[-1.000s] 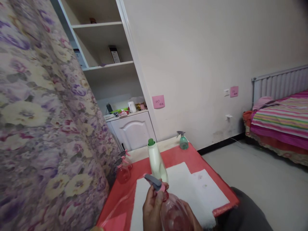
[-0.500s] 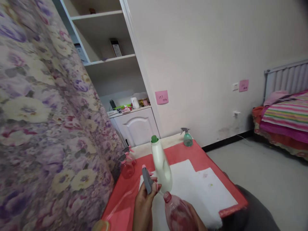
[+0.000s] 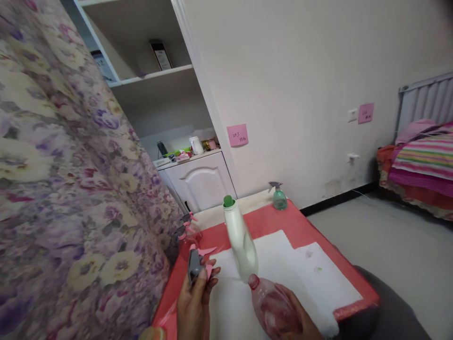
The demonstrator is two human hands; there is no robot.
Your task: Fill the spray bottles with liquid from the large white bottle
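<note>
The person sits at a low desk (image 3: 311, 226) covered in red, with a white cloth (image 3: 283, 269) spread over the middle of it. The right hand (image 3: 297, 316) is wrapped around the body of a pink, see-through plastic bottle (image 3: 272, 307), which leans with its open neck up and toward the left. The bottle is held low over the near edge of the white cloth, so I think any drops would fall on the cloth and not on the red cover. The left hand (image 3: 193, 302) is lifted beside it, apart from the bottle, and its grip is clenched on a grey and pink trigger spray head (image 3: 196, 264), pinched between thumb and fingers. The head is off the neck, which leaves the mouth of the bottle free.

Just behind the two hands stands a tall white plastic bottle with a green cap (image 3: 240, 236), upright on the cloth. At the far corner of the desk there is a small green spray bottle (image 3: 279, 198), and at the left edge, near the flowered curtain (image 3: 71, 165), another pink spray bottle (image 3: 189, 231).
</note>
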